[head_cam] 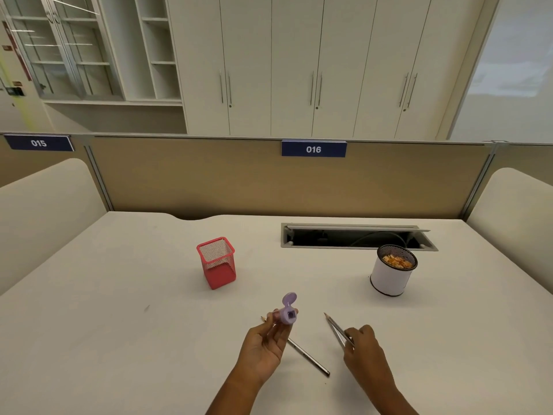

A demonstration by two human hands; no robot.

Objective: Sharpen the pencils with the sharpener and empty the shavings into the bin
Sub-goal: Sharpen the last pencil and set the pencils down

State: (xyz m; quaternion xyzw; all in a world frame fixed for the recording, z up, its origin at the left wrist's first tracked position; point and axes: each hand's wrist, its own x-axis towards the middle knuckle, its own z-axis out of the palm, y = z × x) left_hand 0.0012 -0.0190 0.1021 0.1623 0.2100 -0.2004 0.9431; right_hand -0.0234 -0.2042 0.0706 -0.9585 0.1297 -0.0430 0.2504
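Observation:
My left hand [264, 344] holds a small purple sharpener [287, 315] above the table, its round lid flipped open and the hole facing me. A pencil [308, 356] lies on the table under and to the right of that hand, partly hidden by it. My right hand [363, 345] rests its fingers on two pencils [336, 329] that lie close together, tips pointing up-left. The white round bin [389, 278] with a black mesh rim stands at the right and holds orange shavings.
A red mesh pencil holder [217, 263] stands empty left of centre. An open cable slot [356, 237] is cut into the table at the back. A beige partition [239, 178] with the sign 016 closes the far edge.

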